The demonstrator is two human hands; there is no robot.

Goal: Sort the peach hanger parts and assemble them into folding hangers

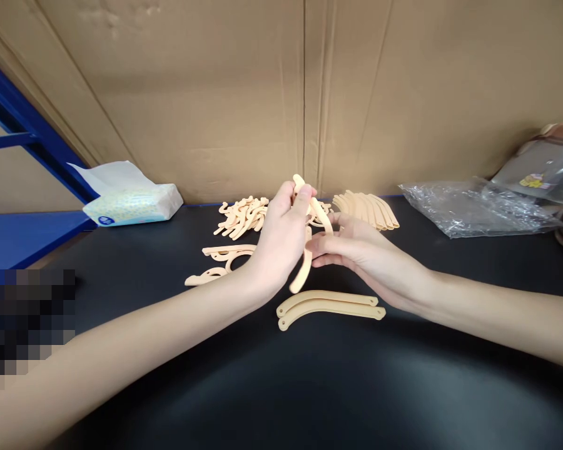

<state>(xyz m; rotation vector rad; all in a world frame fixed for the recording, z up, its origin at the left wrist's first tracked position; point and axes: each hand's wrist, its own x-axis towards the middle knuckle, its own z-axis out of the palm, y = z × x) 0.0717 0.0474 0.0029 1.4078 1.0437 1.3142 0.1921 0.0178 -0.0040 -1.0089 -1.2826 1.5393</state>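
Note:
My left hand is closed, its thumb pressed on a curved beige plastic piece raised above the table. The fingers of my right hand close around the lower part of the beige pieces. A second curved end hangs down between the hands; whether it joins the upper piece is hidden by the fingers. On the black table just below lie two long curved beige arms with holes at their ends. Left of my left hand are flat beige parts with a ring-shaped opening, partly covered by my forearm.
Behind the hands lie a pile of small S-shaped beige pieces and a row of long curved arms. A tissue pack stands at the back left. Clear plastic wrap and a transparent bag are at the right. Cardboard walls the back.

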